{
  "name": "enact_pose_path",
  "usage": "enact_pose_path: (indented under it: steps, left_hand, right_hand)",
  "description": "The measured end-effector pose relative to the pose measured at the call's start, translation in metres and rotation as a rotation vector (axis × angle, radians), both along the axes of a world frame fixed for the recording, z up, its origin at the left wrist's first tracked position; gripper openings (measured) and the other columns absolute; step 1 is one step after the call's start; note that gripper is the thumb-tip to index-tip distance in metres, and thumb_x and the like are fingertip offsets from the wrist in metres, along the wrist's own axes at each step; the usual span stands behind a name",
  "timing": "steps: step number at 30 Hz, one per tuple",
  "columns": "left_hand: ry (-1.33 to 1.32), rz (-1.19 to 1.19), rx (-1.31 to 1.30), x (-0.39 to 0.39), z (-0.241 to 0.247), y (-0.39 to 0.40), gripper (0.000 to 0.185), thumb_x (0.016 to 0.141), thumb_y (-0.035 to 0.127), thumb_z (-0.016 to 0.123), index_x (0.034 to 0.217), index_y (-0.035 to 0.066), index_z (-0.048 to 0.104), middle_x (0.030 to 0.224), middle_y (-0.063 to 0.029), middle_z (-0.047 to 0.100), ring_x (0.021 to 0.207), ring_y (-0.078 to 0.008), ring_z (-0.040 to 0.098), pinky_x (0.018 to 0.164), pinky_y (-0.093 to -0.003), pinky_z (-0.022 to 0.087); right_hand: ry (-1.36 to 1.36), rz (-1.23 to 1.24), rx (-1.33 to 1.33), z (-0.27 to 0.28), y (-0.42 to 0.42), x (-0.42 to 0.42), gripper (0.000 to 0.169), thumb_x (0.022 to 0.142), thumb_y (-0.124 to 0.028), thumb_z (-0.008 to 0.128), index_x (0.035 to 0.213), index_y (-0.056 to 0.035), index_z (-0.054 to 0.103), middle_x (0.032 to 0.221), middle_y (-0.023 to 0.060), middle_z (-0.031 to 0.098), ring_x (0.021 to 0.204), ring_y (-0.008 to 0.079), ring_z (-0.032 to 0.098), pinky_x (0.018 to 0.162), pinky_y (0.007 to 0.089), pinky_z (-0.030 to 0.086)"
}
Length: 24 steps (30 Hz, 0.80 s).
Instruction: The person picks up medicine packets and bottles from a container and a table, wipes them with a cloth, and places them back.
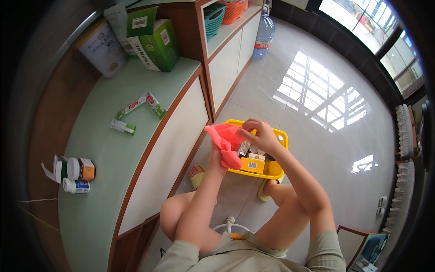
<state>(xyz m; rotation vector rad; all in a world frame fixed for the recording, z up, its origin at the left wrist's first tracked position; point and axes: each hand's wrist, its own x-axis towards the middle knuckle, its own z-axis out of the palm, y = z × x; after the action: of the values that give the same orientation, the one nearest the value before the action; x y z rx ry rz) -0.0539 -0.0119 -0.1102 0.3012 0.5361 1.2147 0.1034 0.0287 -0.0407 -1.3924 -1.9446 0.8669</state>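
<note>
A coral-pink cloth (228, 139) is draped over my left hand (219, 159), which carries it from below; most of that hand's fingers are hidden under it. My right hand (256, 134) has its thumb and fingertips at the cloth's right edge, seemingly pinching it. Both hands are above a yellow plastic basin (280, 153) on the floor between my feet. Inside the basin lie a yellow box with a barcode (252, 165), a smaller white and yellow box (256, 156), a silvery blister pack (244, 148) and some small round containers.
On the glass-topped counter (102, 149) at left are several stick sachets (155, 105), small bottles (77, 186), a jar (87, 169), a green box (154, 44) and a large can (103, 51). A water bottle (264, 34) stands by the cabinet. A small mirror-like panel (373, 246) is at lower right.
</note>
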Motion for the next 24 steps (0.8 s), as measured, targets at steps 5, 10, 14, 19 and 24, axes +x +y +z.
enact_pose_path:
  steps: [5, 10, 14, 19, 24]
  left_hand:
    - [-0.103, -0.107, 0.029, -0.025, 0.04, -0.021, 0.054, 0.086, 0.051, 0.046, 0.123, 0.013, 0.037, 0.116, 0.0003, 0.046, 0.076, -0.0062, 0.053, 0.058, -0.0228, 0.048]
    - [-0.44, -0.17, -0.038, -0.038, 0.071, -0.021, 0.043, 0.09, 0.044, 0.039, 0.12, 0.013, 0.042, 0.105, -0.0026, 0.053, 0.057, -0.0111, 0.053, 0.048, -0.0251, 0.046]
    - [-0.403, -0.06, 0.019, -0.036, 0.089, -0.017, 0.038, 0.09, 0.037, 0.036, 0.117, 0.011, 0.046, 0.102, -0.0033, 0.054, 0.059, -0.0126, 0.053, 0.049, -0.027, 0.045]
    - [-0.264, 0.216, -0.24, -0.05, 0.106, -0.02, 0.043, 0.089, 0.039, 0.034, 0.117, 0.01, 0.048, 0.108, -0.005, 0.055, 0.081, -0.0169, 0.056, 0.065, -0.0302, 0.049]
    - [-0.267, 0.405, -0.242, -0.065, 0.088, -0.024, 0.039, 0.089, 0.035, 0.033, 0.114, 0.01, 0.05, 0.111, -0.0037, 0.054, 0.097, -0.0178, 0.054, 0.08, -0.0321, 0.047]
  right_hand:
    - [0.251, -0.044, 0.101, 0.044, -0.013, -0.025, 0.013, 0.076, -0.015, 0.065, 0.079, -0.0028, 0.061, 0.067, 0.0061, 0.059, 0.057, 0.0169, 0.054, 0.055, 0.0274, 0.044]
    - [0.262, -0.118, 0.088, 0.048, -0.017, -0.038, 0.012, 0.074, -0.012, 0.067, 0.081, -0.0043, 0.062, 0.061, 0.0038, 0.052, 0.053, 0.0101, 0.046, 0.046, 0.0239, 0.034]
    - [0.224, -0.116, 0.186, 0.04, -0.01, -0.045, 0.012, 0.078, -0.015, 0.063, 0.083, -0.0039, 0.064, 0.069, 0.0042, 0.054, 0.058, 0.0079, 0.047, 0.047, 0.0216, 0.035]
    - [0.326, -0.105, 0.095, 0.052, 0.002, -0.062, 0.012, 0.081, -0.013, 0.06, 0.085, -0.0021, 0.064, 0.068, 0.0019, 0.054, 0.057, 0.0069, 0.047, 0.048, 0.02, 0.036]
    - [0.171, 0.09, 0.181, 0.072, 0.018, -0.102, 0.011, 0.079, -0.009, 0.06, 0.088, -0.0063, 0.064, 0.068, 0.0028, 0.054, 0.055, 0.0087, 0.049, 0.05, 0.023, 0.04]
